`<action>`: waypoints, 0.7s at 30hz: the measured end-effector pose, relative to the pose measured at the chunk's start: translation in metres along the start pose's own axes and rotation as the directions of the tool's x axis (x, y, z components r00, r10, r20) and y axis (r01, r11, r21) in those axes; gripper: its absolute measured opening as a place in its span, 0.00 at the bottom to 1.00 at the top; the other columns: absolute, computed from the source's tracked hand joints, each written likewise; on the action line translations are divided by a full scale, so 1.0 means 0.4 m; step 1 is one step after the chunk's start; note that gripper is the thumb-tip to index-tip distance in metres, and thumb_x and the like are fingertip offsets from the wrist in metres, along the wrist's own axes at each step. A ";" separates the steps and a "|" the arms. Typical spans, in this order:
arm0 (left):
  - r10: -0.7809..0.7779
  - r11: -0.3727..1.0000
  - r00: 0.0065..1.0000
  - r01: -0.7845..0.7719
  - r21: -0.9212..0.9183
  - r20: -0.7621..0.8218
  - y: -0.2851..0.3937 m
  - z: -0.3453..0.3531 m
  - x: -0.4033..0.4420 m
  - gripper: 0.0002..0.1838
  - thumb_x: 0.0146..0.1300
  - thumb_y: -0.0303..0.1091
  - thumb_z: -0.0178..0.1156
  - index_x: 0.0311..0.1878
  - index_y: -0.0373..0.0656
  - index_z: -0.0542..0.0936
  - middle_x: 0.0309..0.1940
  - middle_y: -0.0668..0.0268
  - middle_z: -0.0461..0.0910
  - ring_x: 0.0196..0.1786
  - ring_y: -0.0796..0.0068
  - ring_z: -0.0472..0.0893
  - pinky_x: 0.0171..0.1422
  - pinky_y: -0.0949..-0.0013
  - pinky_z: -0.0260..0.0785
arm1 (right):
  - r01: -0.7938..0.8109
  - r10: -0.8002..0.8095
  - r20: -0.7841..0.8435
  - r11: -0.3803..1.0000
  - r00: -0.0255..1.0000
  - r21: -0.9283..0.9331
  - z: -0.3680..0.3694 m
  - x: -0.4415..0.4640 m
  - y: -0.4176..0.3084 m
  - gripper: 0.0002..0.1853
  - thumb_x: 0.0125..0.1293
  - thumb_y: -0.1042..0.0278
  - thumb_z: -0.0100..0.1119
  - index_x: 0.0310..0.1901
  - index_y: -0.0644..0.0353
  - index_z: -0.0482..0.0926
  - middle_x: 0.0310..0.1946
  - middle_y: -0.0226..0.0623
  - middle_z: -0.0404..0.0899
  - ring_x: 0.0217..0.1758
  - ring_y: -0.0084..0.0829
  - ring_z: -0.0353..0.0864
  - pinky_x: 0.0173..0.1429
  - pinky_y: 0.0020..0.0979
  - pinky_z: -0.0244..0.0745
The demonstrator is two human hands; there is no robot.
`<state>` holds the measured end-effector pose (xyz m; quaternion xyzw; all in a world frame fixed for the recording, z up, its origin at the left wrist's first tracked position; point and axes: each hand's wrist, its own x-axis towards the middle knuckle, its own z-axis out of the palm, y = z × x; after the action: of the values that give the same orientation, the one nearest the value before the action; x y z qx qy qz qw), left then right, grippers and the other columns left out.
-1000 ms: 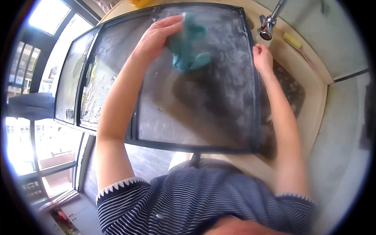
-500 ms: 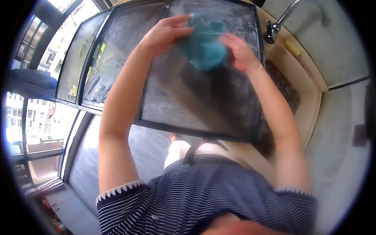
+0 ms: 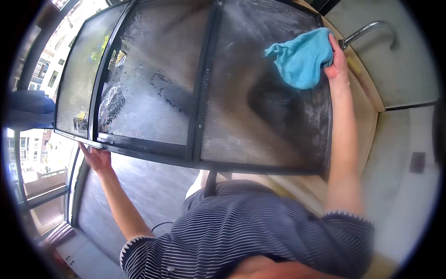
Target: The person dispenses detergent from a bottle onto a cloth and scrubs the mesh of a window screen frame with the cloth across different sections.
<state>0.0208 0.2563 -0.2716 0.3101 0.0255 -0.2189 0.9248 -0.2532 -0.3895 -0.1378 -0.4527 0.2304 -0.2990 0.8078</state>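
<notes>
A large window screen (image 3: 153,79) with a dark frame and wet mesh panels spans the view in front of me. My left hand (image 3: 98,159) grips the screen's lower edge near the left end, its fingers partly hidden beneath the frame. At the upper right, my right hand (image 3: 337,60) holds a teal cloth (image 3: 304,58) at the screen's right edge. The cloth hangs bunched over the mesh, and part of its far side is hidden. Whitish streaks and wet patches show on the right panel.
Behind my right hand a chrome faucet (image 3: 371,30) rises over a beige sink (image 3: 367,88) with a yellow brush (image 3: 354,65) on its ledge. Blue fabric (image 3: 30,109) hangs by the windows at left. A grey floor (image 3: 139,186) lies below.
My left hand has left the cloth and moved down-left to the screen's lower edge. My right hand has carried the cloth right, and the screen has shifted in view.
</notes>
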 end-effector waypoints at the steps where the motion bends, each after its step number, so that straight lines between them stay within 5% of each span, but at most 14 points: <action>1: 0.073 0.996 0.989 -0.078 -0.034 -0.125 -0.076 0.067 -0.013 0.22 0.60 0.46 0.54 0.49 0.37 0.73 0.45 0.58 0.76 0.49 0.62 0.75 0.55 0.56 0.67 | 0.028 -0.026 0.051 0.999 0.998 -0.040 0.024 0.012 -0.005 0.10 0.65 0.64 0.48 0.45 0.58 0.71 0.39 0.35 0.76 0.41 0.31 0.77 0.49 0.31 0.74; 2: 0.161 0.986 0.970 -0.167 -0.014 -0.182 -0.111 0.093 -0.015 0.20 0.60 0.44 0.54 0.47 0.37 0.74 0.44 0.57 0.77 0.48 0.60 0.76 0.53 0.55 0.68 | -0.075 0.078 0.077 0.996 0.994 -0.045 0.037 0.030 0.009 0.09 0.65 0.66 0.48 0.45 0.57 0.70 0.37 0.33 0.76 0.39 0.28 0.78 0.45 0.29 0.75; 3: 0.161 0.985 0.957 -0.170 -0.020 -0.241 -0.131 0.124 -0.022 0.17 0.60 0.40 0.54 0.47 0.38 0.74 0.43 0.57 0.77 0.46 0.60 0.77 0.52 0.55 0.70 | 0.006 0.025 0.172 0.984 0.985 -0.179 0.112 -0.010 0.032 0.09 0.64 0.68 0.49 0.45 0.57 0.72 0.37 0.31 0.76 0.37 0.23 0.77 0.42 0.25 0.75; 5: 0.119 0.991 0.987 -0.124 -0.044 -0.105 -0.148 0.099 -0.020 0.16 0.59 0.38 0.54 0.47 0.38 0.74 0.43 0.56 0.77 0.46 0.59 0.77 0.51 0.53 0.70 | -0.029 0.146 0.305 0.934 0.941 -0.357 0.186 -0.079 0.121 0.08 0.61 0.71 0.53 0.41 0.58 0.77 0.32 0.27 0.78 0.34 0.18 0.76 0.38 0.20 0.73; 8: 0.067 0.997 0.982 -0.073 -0.025 -0.179 -0.164 0.191 -0.047 0.16 0.57 0.32 0.53 0.48 0.37 0.73 0.46 0.53 0.75 0.47 0.57 0.76 0.53 0.46 0.67 | 0.104 0.240 0.464 0.792 0.853 -0.601 0.255 -0.216 0.266 0.08 0.58 0.73 0.55 0.40 0.60 0.77 0.33 0.31 0.78 0.34 0.19 0.76 0.40 0.22 0.72; 9: 0.067 0.997 0.974 -0.073 -0.016 -0.216 -0.171 0.218 -0.049 0.17 0.56 0.29 0.52 0.50 0.37 0.72 0.47 0.52 0.74 0.48 0.56 0.76 0.54 0.44 0.67 | 0.595 0.024 0.710 0.526 0.704 -0.608 0.242 -0.228 0.321 0.09 0.55 0.75 0.57 0.39 0.58 0.77 0.38 0.34 0.77 0.38 0.25 0.76 0.42 0.26 0.72; 10: 0.065 0.998 0.974 -0.068 -0.009 -0.217 -0.167 0.209 -0.047 0.20 0.53 0.24 0.50 0.52 0.38 0.70 0.50 0.50 0.72 0.51 0.55 0.75 0.55 0.41 0.65 | 0.796 0.045 0.820 0.217 0.571 -0.566 0.265 -0.244 0.314 0.12 0.52 0.74 0.59 0.41 0.55 0.77 0.44 0.33 0.73 0.47 0.30 0.73 0.51 0.30 0.67; 11: 0.043 0.998 0.978 -0.052 -0.034 -0.205 -0.162 0.200 -0.046 0.23 0.49 0.20 0.49 0.53 0.37 0.70 0.51 0.50 0.71 0.51 0.56 0.75 0.55 0.40 0.65 | 0.841 0.114 0.843 0.074 0.526 -0.536 0.268 -0.232 0.322 0.14 0.52 0.69 0.59 0.43 0.52 0.76 0.47 0.30 0.71 0.55 0.33 0.67 0.59 0.37 0.57; 16: -0.011 1.000 0.936 0.016 0.012 -0.351 -0.127 0.140 -0.045 0.15 0.43 0.17 0.51 0.39 0.33 0.73 0.37 0.52 0.76 0.43 0.57 0.78 0.53 0.44 0.68 | 0.773 0.103 0.810 -0.389 0.578 -0.502 0.188 -0.065 0.344 0.18 0.63 0.58 0.44 0.54 0.50 0.70 0.59 0.30 0.65 0.66 0.35 0.56 0.65 0.51 0.48; 18: -0.032 0.999 0.945 0.025 -0.025 -0.324 -0.157 0.163 -0.044 0.12 0.44 0.16 0.50 0.36 0.32 0.74 0.38 0.52 0.76 0.45 0.56 0.76 0.57 0.43 0.64 | 0.637 -0.068 0.709 -0.388 0.702 -0.667 0.095 0.114 0.336 0.19 0.64 0.58 0.41 0.54 0.54 0.69 0.60 0.30 0.64 0.66 0.33 0.56 0.64 0.52 0.49; 19: -0.040 0.998 0.951 0.020 -0.067 -0.307 -0.163 0.151 -0.043 0.12 0.44 0.16 0.50 0.35 0.32 0.75 0.40 0.51 0.75 0.46 0.56 0.75 0.59 0.43 0.62 | 0.491 -0.116 0.614 -0.494 0.781 -0.718 0.068 0.190 0.320 0.19 0.64 0.60 0.40 0.53 0.56 0.70 0.58 0.32 0.66 0.64 0.34 0.59 0.62 0.52 0.52; 21: -0.035 0.995 0.962 0.010 -0.095 -0.271 -0.176 0.164 -0.043 0.16 0.44 0.15 0.49 0.40 0.32 0.73 0.46 0.50 0.73 0.51 0.55 0.73 0.61 0.42 0.58 | 0.384 -0.094 0.470 -0.450 0.878 -0.806 0.070 0.246 0.293 0.17 0.63 0.62 0.42 0.50 0.60 0.71 0.54 0.36 0.70 0.59 0.40 0.65 0.56 0.45 0.61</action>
<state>-0.0302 0.1745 -0.2553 0.2936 0.1662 -0.1832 0.9234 -0.1325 -0.3926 -0.2362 -0.9757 0.1879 -0.1123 -0.0021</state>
